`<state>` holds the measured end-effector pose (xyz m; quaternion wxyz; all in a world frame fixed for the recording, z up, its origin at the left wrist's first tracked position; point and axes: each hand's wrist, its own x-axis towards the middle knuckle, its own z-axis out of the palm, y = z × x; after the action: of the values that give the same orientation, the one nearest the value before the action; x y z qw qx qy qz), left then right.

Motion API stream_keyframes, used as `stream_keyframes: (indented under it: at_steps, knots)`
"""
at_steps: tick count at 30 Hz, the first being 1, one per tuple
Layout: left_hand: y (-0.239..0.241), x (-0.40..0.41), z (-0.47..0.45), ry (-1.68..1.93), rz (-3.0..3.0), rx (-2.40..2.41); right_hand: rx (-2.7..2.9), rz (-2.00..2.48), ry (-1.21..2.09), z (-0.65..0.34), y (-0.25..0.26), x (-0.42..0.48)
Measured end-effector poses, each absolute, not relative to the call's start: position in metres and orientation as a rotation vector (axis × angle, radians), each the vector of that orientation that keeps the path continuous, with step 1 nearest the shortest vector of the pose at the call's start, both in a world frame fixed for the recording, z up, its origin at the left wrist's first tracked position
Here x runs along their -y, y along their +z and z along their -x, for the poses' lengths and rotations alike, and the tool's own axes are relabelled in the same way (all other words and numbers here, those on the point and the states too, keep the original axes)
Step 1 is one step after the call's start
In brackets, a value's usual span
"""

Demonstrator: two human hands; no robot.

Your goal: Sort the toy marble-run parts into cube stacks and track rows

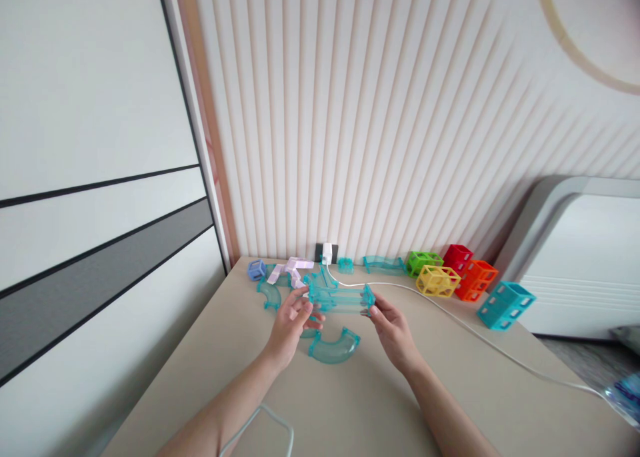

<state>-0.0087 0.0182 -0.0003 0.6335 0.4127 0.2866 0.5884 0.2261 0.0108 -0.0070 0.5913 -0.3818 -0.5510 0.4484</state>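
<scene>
A straight clear teal track piece (341, 299) is held level above the beige table (450, 390). My left hand (291, 324) pinches its left end. My right hand (391, 328) pinches its right end. Just below the piece, between my hands, a curved teal track piece (334, 346) lies flat. Another curved teal piece (271, 295) lies left of my left hand, and more teal track pieces (321, 278) lie behind the held one.
Open cube frames stand at the back right: green (423, 262), yellow (438, 280), red (457, 257), orange (476, 280), teal (505, 304). A small blue cube (257, 269) is back left. A white cable (480, 337) runs from a wall plug (327, 252) across the table.
</scene>
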Motion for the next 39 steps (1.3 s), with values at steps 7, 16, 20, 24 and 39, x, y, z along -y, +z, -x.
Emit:
stream_keyframes:
  at_steps: [7,16,20,24,39]
  knots:
    - [0.001,-0.02,0.01,1.395,-0.915,-0.683,1.305,0.857,1.085,-0.228,-0.01,-0.012]
    - [-0.003,-0.022,0.01,1.401,-0.909,-0.628,1.308,0.881,1.062,-0.235,-0.017,-0.014]
    - [-0.004,-0.022,0.009,1.412,-0.897,-0.629,1.294,0.88,1.073,-0.236,-0.017,-0.015]
    - [-0.005,-0.022,0.009,1.418,-0.897,-0.637,1.275,0.857,1.114,-0.235,-0.015,-0.015]
    - [-0.01,-0.024,0.009,1.407,-0.993,-0.661,1.277,0.831,1.137,-0.237,-0.014,-0.015]
